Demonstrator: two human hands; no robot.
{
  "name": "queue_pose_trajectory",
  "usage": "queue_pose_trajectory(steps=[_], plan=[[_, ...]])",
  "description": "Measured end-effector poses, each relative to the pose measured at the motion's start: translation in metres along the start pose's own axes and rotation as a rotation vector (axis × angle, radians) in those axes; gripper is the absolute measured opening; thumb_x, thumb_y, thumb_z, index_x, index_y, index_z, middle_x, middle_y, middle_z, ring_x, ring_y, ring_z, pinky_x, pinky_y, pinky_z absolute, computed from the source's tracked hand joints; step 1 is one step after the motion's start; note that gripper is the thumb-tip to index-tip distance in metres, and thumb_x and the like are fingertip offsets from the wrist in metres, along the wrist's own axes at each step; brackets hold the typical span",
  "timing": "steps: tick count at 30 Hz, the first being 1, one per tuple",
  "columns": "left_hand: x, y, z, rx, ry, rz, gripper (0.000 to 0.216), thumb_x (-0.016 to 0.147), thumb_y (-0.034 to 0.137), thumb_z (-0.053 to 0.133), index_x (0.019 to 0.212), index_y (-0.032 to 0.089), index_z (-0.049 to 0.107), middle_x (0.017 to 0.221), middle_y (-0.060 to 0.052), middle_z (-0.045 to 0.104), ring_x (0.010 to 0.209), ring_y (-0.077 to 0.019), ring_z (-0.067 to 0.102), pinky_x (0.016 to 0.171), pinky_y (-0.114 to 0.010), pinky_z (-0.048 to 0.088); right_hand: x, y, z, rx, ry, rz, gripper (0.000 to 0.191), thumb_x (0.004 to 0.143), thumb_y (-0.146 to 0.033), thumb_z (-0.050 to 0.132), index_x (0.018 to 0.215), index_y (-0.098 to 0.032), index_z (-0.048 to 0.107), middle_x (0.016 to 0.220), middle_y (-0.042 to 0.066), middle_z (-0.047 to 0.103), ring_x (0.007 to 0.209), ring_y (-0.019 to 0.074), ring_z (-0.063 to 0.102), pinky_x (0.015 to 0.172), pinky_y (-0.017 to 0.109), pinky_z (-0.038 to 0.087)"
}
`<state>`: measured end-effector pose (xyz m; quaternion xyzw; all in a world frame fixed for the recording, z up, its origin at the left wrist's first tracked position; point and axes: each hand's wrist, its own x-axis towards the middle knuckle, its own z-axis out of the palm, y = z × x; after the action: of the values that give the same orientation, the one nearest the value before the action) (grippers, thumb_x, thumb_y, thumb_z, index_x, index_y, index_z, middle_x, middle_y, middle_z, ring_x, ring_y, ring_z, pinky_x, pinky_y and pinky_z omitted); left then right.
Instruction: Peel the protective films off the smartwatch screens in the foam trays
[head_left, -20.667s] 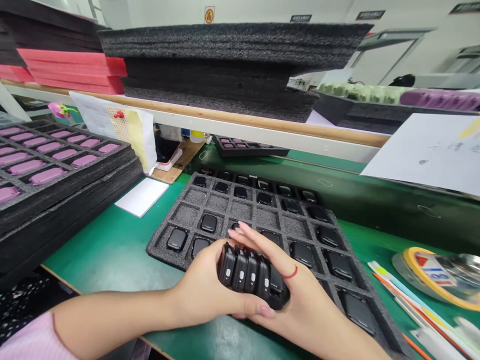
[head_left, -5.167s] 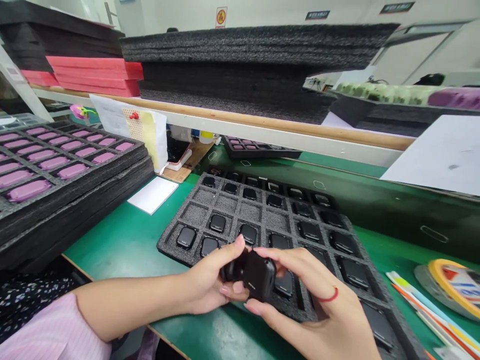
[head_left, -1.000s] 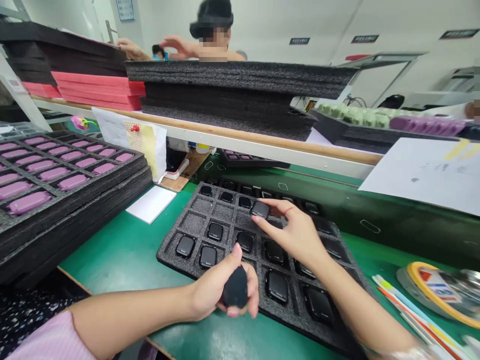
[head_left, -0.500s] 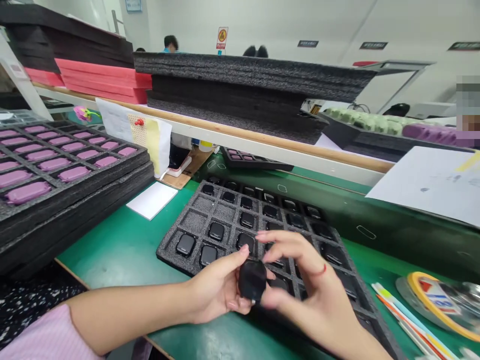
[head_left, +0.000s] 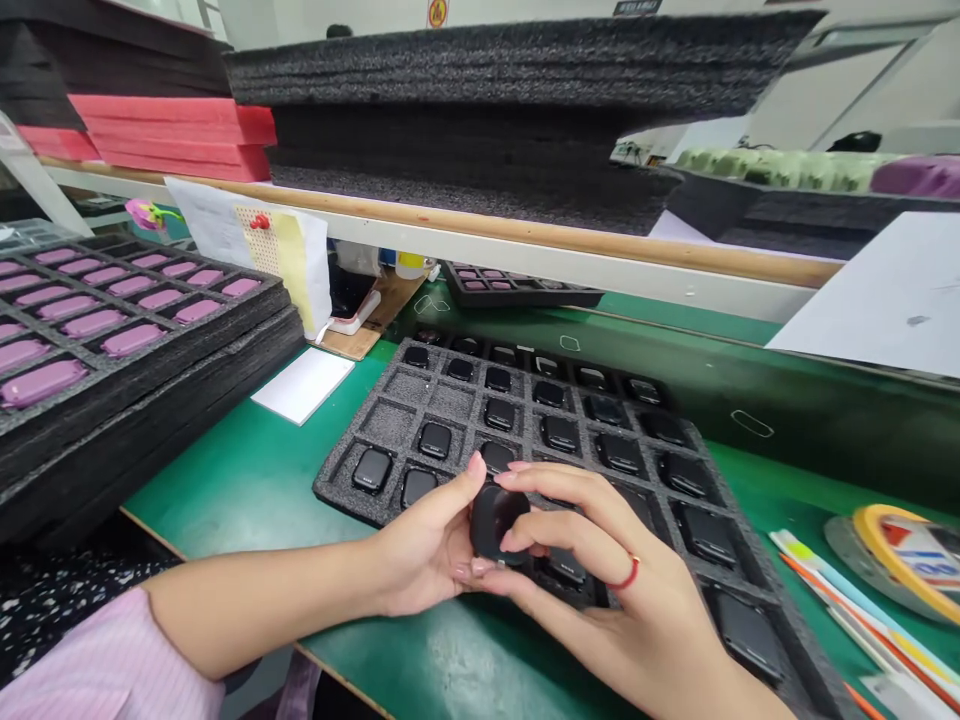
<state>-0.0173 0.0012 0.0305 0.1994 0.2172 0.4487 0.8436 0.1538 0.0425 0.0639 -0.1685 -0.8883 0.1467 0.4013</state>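
Head view has a black device (head_left: 493, 522) gripped between the left hand (head_left: 420, 560) and the right hand (head_left: 615, 570), both sets of fingers closed around it. Just beyond the hands is a dark foam tray (head_left: 386, 425) with similar black units (head_left: 499, 413) sitting in many of its pockets. Off left of the left hand, another foam tray (head_left: 172, 365) holds purple pieces (head_left: 45, 383). Farther ahead, past both hands, a smaller-looking tray (head_left: 536, 299) has pinkish bits in it.

- A black case (head_left: 489, 522) is gripped by the left hand (head_left: 424, 558) and right hand (head_left: 630, 590) over the foam tray's (head_left: 388, 425) front edge.
- Other cases (head_left: 435, 440) are seated in the tray, near the worktop's (head_left: 251, 500) back edge.
- A white card (head_left: 303, 385) is laid beyond the tray's left edge.
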Motion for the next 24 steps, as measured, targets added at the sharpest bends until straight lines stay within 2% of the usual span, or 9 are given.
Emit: queue_pose_trajectory(steps=[4,7,9,13,15,16,18,20,24], plan=[[0.0,0.001,0.001,-0.059,-0.031,0.016,0.055,0.078,0.064,0.077,0.096,0.014,0.063,0.069,0.003,0.052,0.047,-0.0029,0.034,0.043,-0.015,0.018,0.0,-0.002,0.003,-0.051,0.029,-0.048,0.005,0.091,-0.018,0.069,0.089,-0.021,0.066,0.109,0.009,0.07,0.109,0.0233,0.067,0.093,0.037,0.057],[0.001,0.0,0.001,-0.04,-0.017,0.023,0.054,0.08,0.065,0.074,0.093,0.014,0.064,0.066,0.002,0.053,0.047,-0.004,0.035,0.045,-0.016,0.019,0.001,-0.001,0.004,-0.019,0.078,-0.026,0.007,0.092,-0.015,0.067,0.088,-0.021,0.067,0.102,0.007,0.072,0.104,0.0195,0.068,0.092,0.032,0.056],[0.001,0.0,0.0,-0.005,0.005,0.008,0.056,0.082,0.068,0.071,0.09,0.012,0.066,0.069,-0.001,0.057,0.047,-0.0044,0.035,0.045,-0.019,0.018,0.002,0.002,0.001,0.062,0.17,0.093,0.009,0.092,-0.016,0.067,0.085,-0.022,0.068,0.092,0.003,0.072,0.094,0.0149,0.069,0.086,0.025,0.056],[0.0,0.0,-0.001,0.029,0.009,-0.013,0.062,0.081,0.07,0.069,0.097,0.01,0.073,0.083,-0.009,0.068,0.045,-0.0038,0.034,0.047,-0.022,0.017,0.001,0.01,-0.007,0.368,0.501,0.462,0.017,0.091,-0.03,0.073,0.077,-0.022,0.066,0.083,-0.001,0.072,0.064,0.0075,0.067,0.068,0.017,0.058],[-0.001,0.001,0.0,0.017,-0.003,-0.012,0.061,0.076,0.069,0.076,0.097,0.012,0.076,0.085,-0.008,0.07,0.044,-0.0033,0.035,0.047,-0.022,0.016,0.0,0.013,-0.011,0.49,0.605,0.567,0.021,0.089,-0.036,0.076,0.077,-0.021,0.067,0.085,0.0,0.074,0.059,0.008,0.069,0.068,0.018,0.061],[-0.001,0.002,0.001,0.012,-0.005,-0.011,0.06,0.074,0.068,0.078,0.096,0.013,0.076,0.084,-0.008,0.07,0.044,-0.0031,0.036,0.047,-0.021,0.015,0.0,0.013,-0.012,0.519,0.623,0.586,0.021,0.088,-0.037,0.077,0.078,-0.021,0.067,0.088,0.0,0.075,0.065,0.0101,0.073,0.073,0.019,0.063],[-0.002,0.003,0.003,0.009,0.001,-0.012,0.059,0.072,0.068,0.079,0.094,0.014,0.078,0.083,-0.008,0.071,0.043,-0.0031,0.037,0.047,-0.021,0.015,0.0,0.013,-0.013,0.517,0.619,0.557,0.015,0.087,-0.034,0.078,0.084,-0.022,0.069,0.098,0.001,0.077,0.089,0.0152,0.077,0.088,0.021,0.063],[-0.003,0.003,0.003,0.012,0.002,-0.012,0.059,0.072,0.069,0.079,0.093,0.014,0.078,0.082,-0.007,0.071,0.043,-0.0033,0.037,0.048,-0.022,0.015,0.0,0.012,-0.014,0.473,0.56,0.504,0.011,0.086,-0.026,0.078,0.094,-0.023,0.07,0.107,0.001,0.076,0.102,0.0144,0.074,0.096,0.019,0.059],[-0.004,0.003,0.002,0.01,-0.018,-0.006,0.058,0.075,0.068,0.077,0.095,0.014,0.077,0.083,-0.008,0.071,0.043,-0.0032,0.037,0.048,-0.022,0.014,-0.001,0.01,-0.015,0.26,0.419,0.377,0.009,0.09,-0.017,0.071,0.094,-0.025,0.071,0.094,-0.002,0.077,0.088,0.0105,0.075,0.087,0.015,0.061]])
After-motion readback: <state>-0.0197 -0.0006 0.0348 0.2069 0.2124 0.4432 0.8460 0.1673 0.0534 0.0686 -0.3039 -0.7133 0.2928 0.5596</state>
